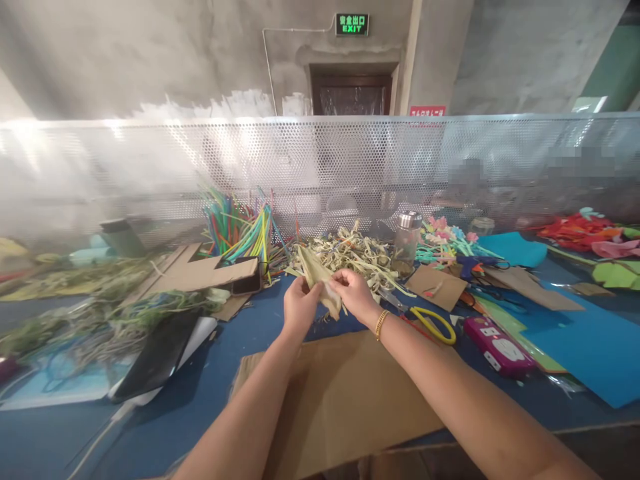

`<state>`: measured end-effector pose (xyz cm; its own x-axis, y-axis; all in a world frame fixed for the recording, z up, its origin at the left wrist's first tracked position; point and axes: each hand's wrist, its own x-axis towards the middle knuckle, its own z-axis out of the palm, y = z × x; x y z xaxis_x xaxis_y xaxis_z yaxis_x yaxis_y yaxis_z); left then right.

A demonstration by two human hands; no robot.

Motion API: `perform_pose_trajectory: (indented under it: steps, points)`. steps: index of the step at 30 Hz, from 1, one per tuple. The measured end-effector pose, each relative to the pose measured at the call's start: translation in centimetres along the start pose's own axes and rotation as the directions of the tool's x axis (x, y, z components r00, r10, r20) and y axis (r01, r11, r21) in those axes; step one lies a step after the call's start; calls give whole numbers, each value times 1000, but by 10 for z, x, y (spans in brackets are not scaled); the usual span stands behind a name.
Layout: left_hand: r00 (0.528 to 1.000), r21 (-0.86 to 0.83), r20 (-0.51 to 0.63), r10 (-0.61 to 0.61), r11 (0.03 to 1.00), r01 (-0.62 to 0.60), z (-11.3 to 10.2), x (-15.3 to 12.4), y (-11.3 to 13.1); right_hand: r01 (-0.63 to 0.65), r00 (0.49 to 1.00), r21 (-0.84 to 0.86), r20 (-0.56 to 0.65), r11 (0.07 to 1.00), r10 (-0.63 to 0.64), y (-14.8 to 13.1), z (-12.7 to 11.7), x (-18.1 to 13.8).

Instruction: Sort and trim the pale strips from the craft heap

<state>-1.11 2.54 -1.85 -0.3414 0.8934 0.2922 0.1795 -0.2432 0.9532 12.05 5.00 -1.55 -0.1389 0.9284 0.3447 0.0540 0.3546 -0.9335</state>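
Observation:
Both my hands hold one pale yellow-green dried leaf piece above the blue table. My left hand is closed on its left side, and my right hand, with a gold bracelet at the wrist, pinches its lower right part. Just behind the hands lies a heap of pale leaf strips. A brown cardboard sheet lies under my forearms.
Coloured straws stand at the back left beside cardboard pieces. Yellow-handled scissors, a glass jar, a pink power strip, blue sheets and paper flowers lie right. A dark phone and plant stems lie left. A perforated metal screen backs the table.

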Motion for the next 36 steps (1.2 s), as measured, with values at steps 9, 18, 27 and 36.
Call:
perform_pose_trajectory:
  steps: [9,18,27,36]
  points:
    - [995,-245,-11,-102,965,96,3,-2,7,-143,987,213,-41,966,155,1,-5,5]
    - [955,-345,-181,-234,925,161,-8,7,1,32,974,35,225,999,-39,-8,7,-10]
    - [975,38,-223,-22,999,31,-9,5,3,227,946,-358,301,906,-119,-37,8,-29]
    - [984,409,-61,170,903,-130,-7,-1,6,215,977,-449,96,867,-193,-28,7,-18]
